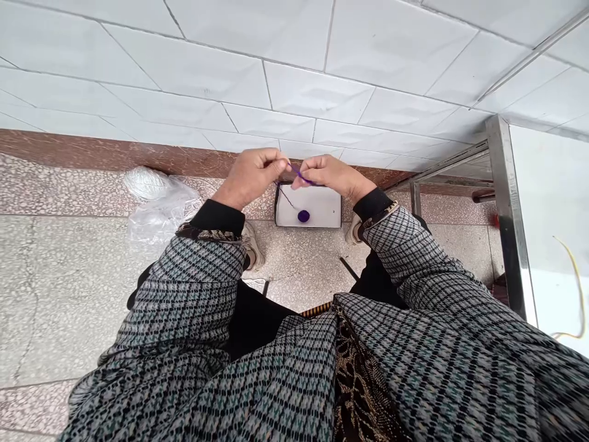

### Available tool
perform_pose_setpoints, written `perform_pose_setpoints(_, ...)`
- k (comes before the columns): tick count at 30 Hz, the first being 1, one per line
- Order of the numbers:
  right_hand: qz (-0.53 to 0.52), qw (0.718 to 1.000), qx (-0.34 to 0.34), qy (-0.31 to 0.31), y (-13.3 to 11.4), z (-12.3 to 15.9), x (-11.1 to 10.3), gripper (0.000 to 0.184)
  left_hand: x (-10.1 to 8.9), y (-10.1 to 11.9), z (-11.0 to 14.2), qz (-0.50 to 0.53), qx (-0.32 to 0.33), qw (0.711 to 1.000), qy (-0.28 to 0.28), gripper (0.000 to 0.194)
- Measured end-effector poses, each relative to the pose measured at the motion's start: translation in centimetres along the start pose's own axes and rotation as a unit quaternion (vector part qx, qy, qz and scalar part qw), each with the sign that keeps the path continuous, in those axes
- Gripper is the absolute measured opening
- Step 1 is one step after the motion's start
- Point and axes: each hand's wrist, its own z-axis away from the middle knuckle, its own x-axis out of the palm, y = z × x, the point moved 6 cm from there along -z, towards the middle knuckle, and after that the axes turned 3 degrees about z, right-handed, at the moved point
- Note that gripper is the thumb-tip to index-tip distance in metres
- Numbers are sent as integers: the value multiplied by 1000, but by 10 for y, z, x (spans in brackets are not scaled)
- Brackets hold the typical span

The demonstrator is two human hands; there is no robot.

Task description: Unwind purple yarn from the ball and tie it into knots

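Observation:
Purple yarn is stretched across the short gap between my two raised hands. My left hand is closed, pinching the yarn between thumb and forefinger. My right hand is also closed on it, with the fingertips bunched together. From the left hand a strand runs down to a small dark purple yarn ball. That ball lies in a shallow white box with dark edges, on the floor below my hands. Whether a hook or needle is hidden in the fingers I cannot tell.
A white yarn ball and a clear plastic bag lie on the speckled floor at left. White wall tiles rise ahead. At right stands a metal-framed table with a yellow strand on its white top.

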Motion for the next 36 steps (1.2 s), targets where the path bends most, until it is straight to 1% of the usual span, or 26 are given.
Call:
perform_pose_setpoints(1, -53, 998, -1, -25, -3, 3, 3, 22, -3, -2, -1, 9, -8, 1000, 14, 20)
perform_pose_setpoints(2, -104, 994, -4, -34, -7, 6, 4, 25, -4, -5, -1, 16, -13, 1000, 20, 20)
perform_pose_setpoints(3, -150, 988, -12, -27, -12, 8, 3, 30, -1, -7, -2, 21, -15, 1000, 18, 20)
perform_pose_setpoints(4, -190, 981, -21, -5, -16, 10, 0, 34, 4, -10, -2, 21, -15, 1000, 8, 20)
perform_pose_setpoints(5, -222, 974, -32, 21, -19, 11, -4, 36, 12, -12, -3, 14, -12, 1000, -13, 19)
perform_pose_setpoints(7, -270, 959, -58, 63, -24, 11, -11, 36, 32, -14, -2, -5, -1, 997, -78, 19)
perform_pose_setpoints(9, -286, 951, -88, 78, -26, 8, -15, 32, 52, -12, 2, -15, 18, 987, -156, 20)
perform_pose_setpoints(10, -271, 954, -99, 83, -25, 6, -16, 30, 59, -10, 4, -16, 28, 981, -190, 21)
perform_pose_setpoints(12, -185, 972, -101, 103, -20, 2, -17, 27, 64, -5, 8, -19, 45, 973, -227, 22)
perform_pose_setpoints(13, -124, 981, -93, 116, -16, 0, -18, 25, 61, -2, 9, -26, 48, 972, -228, 23)
perform_pose_setpoints(15, -9, 990, -66, 123, -8, -5, -18, 24, 48, 2, 8, -39, 43, 979, -197, 24)
perform_pose_setpoints(17, 47, 994, -41, 87, -1, -7, -14, 24, 27, 6, 6, -29, 30, 990, -137, 24)
perform_pose_setpoints(18, 46, 997, -30, 55, 1, -6, -10, 23, 17, 7, 5, -13, 21, 994, -105, 23)
perform_pose_setpoints(20, -7, 1000, -16, -12, 1, -2, -2, 23, -1, 6, 3, 15, 6, 999, -42, 21)
perform_pose_setpoints(22, -110, 992, -22, -55, -6, 4, 2, 25, -9, 2, 2, 20, -12, 1000, 4, 21)
perform_pose_setpoints(23, -166, 983, -35, -64, -11, 6, 3, 26, -9, 0, 1, 13, -18, 1000, 16, 21)
perform_pose_setpoints(24, -222, 972, -53, -61, -16, 8, 1, 26, -6, -2, 0, 4, -20, 1000, 15, 21)
perform_pose_setpoints(25, -273, 958, -72, -48, -21, 9, -2, 25, 1, -3, -1, -5, -18, 1000, 0, 20)
perform_pose_setpoints(27, -337, 937, -95, -1, -26, 9, -9, 23, 22, -3, -1, -23, -2, 997, -71, 20)
perform_pose_setpoints(28, -339, 936, -96, 28, -26, 8, -12, 23, 34, -2, 0, -29, 9, 993, -115, 21)
perform_pose_setpoints(30, -283, 952, -90, 73, -24, 5, -16, 24, 53, 2, 4, -34, 24, 981, -189, 22)
perform_pose_setpoints(32, -169, 977, -96, 91, -23, 2, -16, 24, 61, 7, 6, -34, 35, 974, -220, 24)
perform_pose_setpoints(34, -33, 988, -106, 111, -18, -2, -17, 24, 61, 10, 8, -36, 38, 971, -232, 26)
perform_pose_setpoints(36, 83, 983, -101, 128, -11, -5, -18, 25, 55, 11, 9, -36, 31, 971, -236, 26)
